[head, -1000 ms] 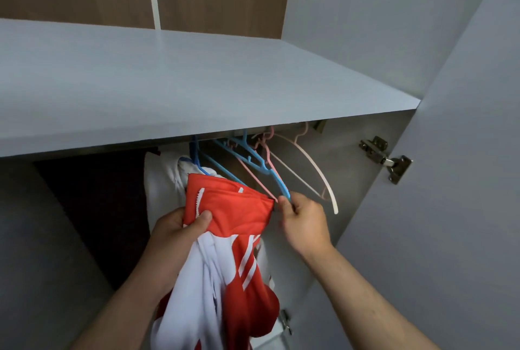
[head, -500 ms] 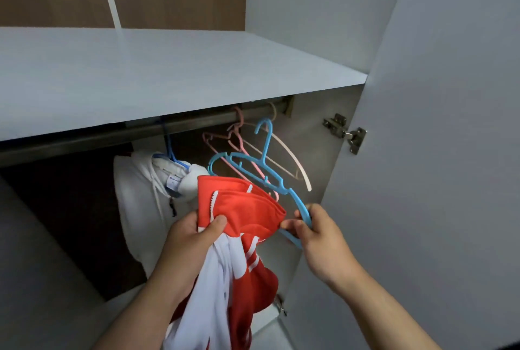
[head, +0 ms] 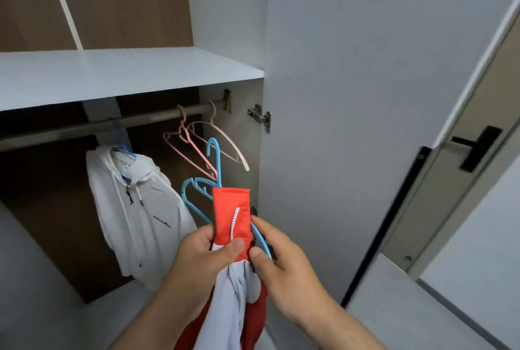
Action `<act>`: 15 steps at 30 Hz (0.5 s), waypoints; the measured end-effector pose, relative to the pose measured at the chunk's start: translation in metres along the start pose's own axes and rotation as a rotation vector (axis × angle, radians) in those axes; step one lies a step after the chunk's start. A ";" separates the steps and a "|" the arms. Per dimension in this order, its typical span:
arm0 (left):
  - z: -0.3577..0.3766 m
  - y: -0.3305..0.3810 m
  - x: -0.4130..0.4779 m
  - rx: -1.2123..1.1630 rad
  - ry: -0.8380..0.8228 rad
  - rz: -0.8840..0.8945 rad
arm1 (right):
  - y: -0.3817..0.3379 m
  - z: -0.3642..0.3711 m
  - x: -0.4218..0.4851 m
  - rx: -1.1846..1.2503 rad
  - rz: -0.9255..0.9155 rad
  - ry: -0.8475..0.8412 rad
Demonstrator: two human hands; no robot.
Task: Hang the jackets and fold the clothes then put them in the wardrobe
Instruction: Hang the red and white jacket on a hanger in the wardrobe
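While the left hand point(head: 202, 259) pinches the red-and-white jacket point(head: 231, 217) between thumb and curled fingers, the right hand point(head: 284, 271) curls its fingers round the blue hanger point(head: 218, 165), touching the jacket's right edge. Above the fingers, pink hangers point(head: 191, 149) hang on the rail point(head: 152, 119); a white hoodie point(head: 135, 209) hangs to their left.

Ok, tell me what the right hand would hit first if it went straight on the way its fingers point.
The right hand, holding the blue hanger, would probably meet the collar of the red jacket first, then the thumb of the left hand; depth is unclear.
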State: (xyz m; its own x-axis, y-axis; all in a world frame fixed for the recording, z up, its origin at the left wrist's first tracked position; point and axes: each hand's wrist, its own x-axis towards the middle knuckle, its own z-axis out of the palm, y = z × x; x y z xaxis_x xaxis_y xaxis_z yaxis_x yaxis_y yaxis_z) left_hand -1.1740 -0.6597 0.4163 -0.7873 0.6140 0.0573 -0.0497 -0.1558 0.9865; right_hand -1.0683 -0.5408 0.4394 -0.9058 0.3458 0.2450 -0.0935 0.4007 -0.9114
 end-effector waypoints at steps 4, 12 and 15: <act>0.045 0.015 -0.043 -0.105 -0.120 -0.017 | -0.017 -0.035 -0.056 0.007 -0.038 0.061; 0.148 0.050 -0.093 -0.220 -0.389 0.003 | -0.058 -0.118 -0.151 -0.085 -0.057 0.286; 0.185 0.054 -0.106 -0.289 -0.523 -0.014 | -0.064 -0.141 -0.183 -0.046 -0.014 0.369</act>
State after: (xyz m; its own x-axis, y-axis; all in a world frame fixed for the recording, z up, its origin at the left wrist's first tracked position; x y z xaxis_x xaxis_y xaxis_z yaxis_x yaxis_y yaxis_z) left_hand -0.9795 -0.5906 0.4918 -0.3817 0.9057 0.1843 -0.2811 -0.3037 0.9104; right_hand -0.8383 -0.5106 0.4997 -0.6935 0.6198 0.3673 -0.0783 0.4420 -0.8936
